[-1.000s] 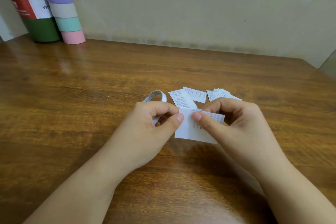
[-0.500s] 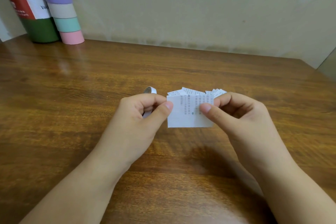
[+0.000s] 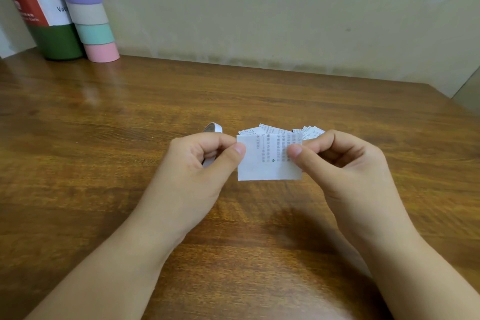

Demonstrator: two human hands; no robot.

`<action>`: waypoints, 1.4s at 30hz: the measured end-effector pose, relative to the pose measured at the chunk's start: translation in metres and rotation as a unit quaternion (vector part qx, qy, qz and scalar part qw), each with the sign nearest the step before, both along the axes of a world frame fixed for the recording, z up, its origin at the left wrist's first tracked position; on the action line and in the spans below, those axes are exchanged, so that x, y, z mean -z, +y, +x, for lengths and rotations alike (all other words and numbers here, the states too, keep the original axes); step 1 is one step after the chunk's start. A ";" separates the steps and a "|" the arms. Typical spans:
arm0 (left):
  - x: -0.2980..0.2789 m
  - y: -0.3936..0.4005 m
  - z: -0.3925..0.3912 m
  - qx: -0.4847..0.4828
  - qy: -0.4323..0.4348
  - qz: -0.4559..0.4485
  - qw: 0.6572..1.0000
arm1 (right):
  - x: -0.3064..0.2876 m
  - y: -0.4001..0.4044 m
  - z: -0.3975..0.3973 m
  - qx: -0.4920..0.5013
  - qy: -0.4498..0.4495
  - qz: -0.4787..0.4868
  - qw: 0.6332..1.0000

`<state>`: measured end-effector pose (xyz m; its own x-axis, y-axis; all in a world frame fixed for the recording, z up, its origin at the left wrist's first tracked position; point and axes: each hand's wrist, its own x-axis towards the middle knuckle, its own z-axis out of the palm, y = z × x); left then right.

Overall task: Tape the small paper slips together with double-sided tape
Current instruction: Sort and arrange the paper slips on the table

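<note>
Paper slip (image 3: pixel 268 161): white, rectangular, small printed text across upper half, held upright above table (image 3: pixel 104 189). Left hand (image 3: pixel 197 174) pinches its left edge, right hand (image 3: pixel 337 171) its right, thumb against forefinger.

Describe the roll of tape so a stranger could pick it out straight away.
On the brown wooden table, find the person's left hand. The narrow white roll of double-sided tape stands on edge just behind that hand, partly hidden by it. Unlike the flat printed paper slips lying nearby, it is a round ring.
</note>
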<state>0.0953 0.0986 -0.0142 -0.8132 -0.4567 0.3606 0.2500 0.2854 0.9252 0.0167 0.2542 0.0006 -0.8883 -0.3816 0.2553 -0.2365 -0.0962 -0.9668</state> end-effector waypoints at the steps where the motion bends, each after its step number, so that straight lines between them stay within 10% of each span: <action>1: 0.000 0.000 0.000 -0.002 0.000 -0.002 1.000 | 0.000 0.000 0.000 0.001 0.001 0.000 1.000; 42: -0.044 -0.009 -0.060 -0.062 -0.008 0.065 0.996 | -0.028 -0.038 -0.053 0.023 -0.061 -0.076 0.995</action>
